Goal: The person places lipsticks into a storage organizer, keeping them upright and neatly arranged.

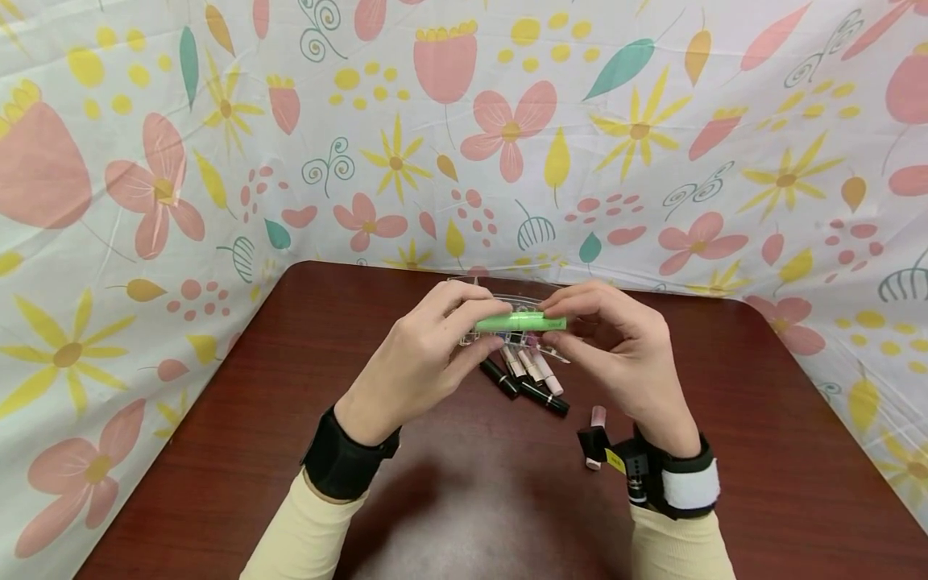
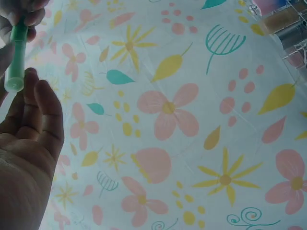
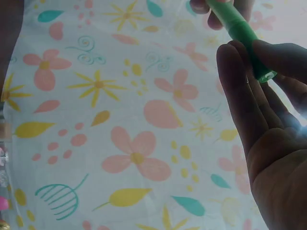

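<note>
A slim, bright green lipstick-like tube [image 1: 520,322] is held level between both hands, above the table. My left hand [image 1: 428,342] pinches its left end between thumb and fingers. At the other end, my right hand [image 1: 616,330] grips it with thumb and fingertips, as the right wrist view also shows on the green tube [image 3: 244,36]. Just behind the hands stands a clear organizer [image 2: 292,33] with small colored items in its compartments, partly hidden by the hands and tube. Its contents are too small to tell apart.
In front of the organizer lie black tubes [image 1: 544,399] and several pale pink tubes [image 1: 547,374]. Another pink tube [image 1: 598,416] lies nearer the right wrist, partly covered by the wrist strap's camera [image 1: 594,443]. A flowered cloth [image 1: 507,201] hangs behind the dark wooden table [image 1: 464,515].
</note>
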A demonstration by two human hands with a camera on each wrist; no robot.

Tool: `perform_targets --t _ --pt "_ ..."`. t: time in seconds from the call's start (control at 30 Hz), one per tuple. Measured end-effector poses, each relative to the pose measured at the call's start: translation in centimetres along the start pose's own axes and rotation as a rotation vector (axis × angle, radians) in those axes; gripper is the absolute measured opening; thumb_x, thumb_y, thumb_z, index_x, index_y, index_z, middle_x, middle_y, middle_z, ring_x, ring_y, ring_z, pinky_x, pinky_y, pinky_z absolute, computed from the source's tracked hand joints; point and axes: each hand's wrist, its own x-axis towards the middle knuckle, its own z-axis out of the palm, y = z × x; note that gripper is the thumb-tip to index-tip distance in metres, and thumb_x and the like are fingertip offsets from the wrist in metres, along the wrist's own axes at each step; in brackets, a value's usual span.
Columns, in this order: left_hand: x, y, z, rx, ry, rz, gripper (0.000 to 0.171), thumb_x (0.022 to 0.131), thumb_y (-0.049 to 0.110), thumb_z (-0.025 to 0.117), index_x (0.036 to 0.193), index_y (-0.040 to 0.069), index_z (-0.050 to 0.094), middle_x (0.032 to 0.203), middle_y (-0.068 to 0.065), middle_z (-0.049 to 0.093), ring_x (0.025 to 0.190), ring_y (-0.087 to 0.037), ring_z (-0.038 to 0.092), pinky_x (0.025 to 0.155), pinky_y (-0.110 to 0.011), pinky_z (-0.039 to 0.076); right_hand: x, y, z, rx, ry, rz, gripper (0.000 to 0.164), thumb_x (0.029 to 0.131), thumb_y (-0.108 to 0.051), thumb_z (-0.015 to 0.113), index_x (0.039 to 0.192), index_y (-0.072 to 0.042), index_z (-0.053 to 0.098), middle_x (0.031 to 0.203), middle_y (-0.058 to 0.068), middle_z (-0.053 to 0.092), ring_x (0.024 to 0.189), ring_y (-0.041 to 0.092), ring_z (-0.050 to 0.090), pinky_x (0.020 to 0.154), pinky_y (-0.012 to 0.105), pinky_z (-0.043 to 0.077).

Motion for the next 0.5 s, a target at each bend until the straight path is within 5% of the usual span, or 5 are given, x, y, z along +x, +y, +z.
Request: perform_targets --t 0.3,0.5 --pt "0.1 0.5 -0.2 -0.002 0.054 0.053 0.025 0.095 0.014 0.072 0.120 0.008 0.072 0.115 -0.003 0.067 0.105 -0.014 0.062 0.091 -0.020 0.052 0.3 -1.6 0.6 -0.220 -0.004 -0.142 0.036 0.071 0.021 0.079 0.101 0.002 0.073 0.099 0.010 0.071 0.087 0.009 0.062 0.069 0.014 0.051" --pt "0.1 0.7 -0.1 -0.003 0.066 0.063 0.025 0.096 0.013 0.071 0.120 0.008 0.073 0.113 -0.003 0.069 0.102 -0.014 0.063 0.090 -0.021 0.052 0.3 -1.6 1.0 -0.219 -0.015 -0.165 0.036 0.070 0.021 0.079 0.100 0.002 0.073 0.097 0.011 0.070 0.085 0.008 0.063 0.069 0.012 0.052"
